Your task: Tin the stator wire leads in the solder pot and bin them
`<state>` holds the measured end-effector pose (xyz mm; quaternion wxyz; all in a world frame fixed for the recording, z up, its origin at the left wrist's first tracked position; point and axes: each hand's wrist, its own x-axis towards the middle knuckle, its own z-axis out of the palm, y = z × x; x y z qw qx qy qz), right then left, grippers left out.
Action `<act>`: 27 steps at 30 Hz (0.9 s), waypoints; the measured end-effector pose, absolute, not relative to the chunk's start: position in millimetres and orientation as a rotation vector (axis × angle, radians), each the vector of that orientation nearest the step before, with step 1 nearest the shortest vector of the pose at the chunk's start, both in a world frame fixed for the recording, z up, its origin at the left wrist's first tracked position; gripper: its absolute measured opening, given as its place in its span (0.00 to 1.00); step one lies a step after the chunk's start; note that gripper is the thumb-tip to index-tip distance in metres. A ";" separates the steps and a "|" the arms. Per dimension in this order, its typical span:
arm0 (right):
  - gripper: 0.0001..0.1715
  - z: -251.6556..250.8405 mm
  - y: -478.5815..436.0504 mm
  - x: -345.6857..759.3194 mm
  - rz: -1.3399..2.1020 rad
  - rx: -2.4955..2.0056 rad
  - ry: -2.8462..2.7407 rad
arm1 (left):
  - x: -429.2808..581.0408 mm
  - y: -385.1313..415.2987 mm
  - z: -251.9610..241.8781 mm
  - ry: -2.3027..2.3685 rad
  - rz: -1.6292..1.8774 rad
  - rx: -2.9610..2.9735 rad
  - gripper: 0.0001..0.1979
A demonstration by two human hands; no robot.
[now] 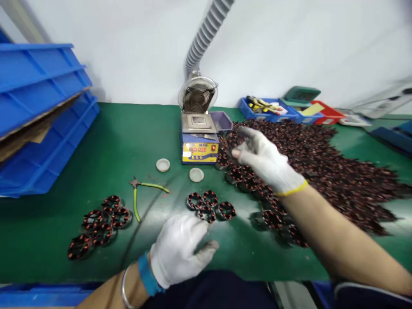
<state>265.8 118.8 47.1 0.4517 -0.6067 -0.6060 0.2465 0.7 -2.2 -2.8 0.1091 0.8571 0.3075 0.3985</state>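
My left hand [180, 249], in a white glove, hovers low over the front of the bench with thumb and fingers apart. Just beyond its fingertips sits a small group of black motor stators with copper windings [206, 213]. My right hand [265, 159], also gloved and with a bare thumb tip, is over the near-left side of a large heap of similar stators [322, 159]. Motion blurs its curved fingers, and whether anything is between them is unclear. To the left lie several more stators [102, 231] and green-handled cutters [136, 193], their handles spread.
A blue-and-yellow solder pot [199, 143] stands at the back below a grey extraction hose [209, 32]. Two small white dishes [163, 165] lie before it. Blue crates [41, 81] are stacked left; a blue tool bin [267, 110] and red bin [326, 113] stand back right.
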 end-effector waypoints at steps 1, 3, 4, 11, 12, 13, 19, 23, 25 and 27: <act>0.42 32.0 94.4 271.6 0.656 -1.553 -1.518 | -0.2 -1.8 -1.5 0.898 1.160 2.511 0.10; 0.34 3.8 51.1 282.0 0.544 -1.752 -1.588 | -1.6 -0.8 0.5 0.878 1.141 2.500 0.09; 0.29 -8.5 34.0 286.4 0.431 -1.824 -1.650 | -2.1 -0.4 1.4 0.864 1.137 2.498 0.08; 0.10 -46.0 -3.6 281.9 0.163 -2.041 -2.034 | -4.2 0.5 3.7 0.858 1.122 2.561 0.08; 0.11 -44.6 -4.8 278.4 0.152 -2.055 -2.075 | -5.0 1.1 3.3 0.860 1.118 2.573 0.08; 0.14 -42.2 -7.0 276.1 0.136 -2.027 -2.129 | -5.8 1.8 2.8 0.863 1.107 2.582 0.08; 0.33 -30.3 -38.6 297.0 -0.313 -1.878 -2.181 | -7.3 5.1 0.3 0.875 1.108 2.582 0.08; 0.24 -40.5 -54.4 307.5 -0.474 -1.948 -2.168 | -4.6 4.4 1.2 0.857 1.093 2.566 0.07; 0.21 -48.3 -57.5 304.0 -0.495 -1.953 -2.133 | -4.3 3.6 1.2 0.862 1.082 2.560 0.07; 0.21 -55.2 -59.6 299.5 -0.516 -1.983 -2.092 | -5.1 2.5 0.0 0.878 1.068 2.545 0.07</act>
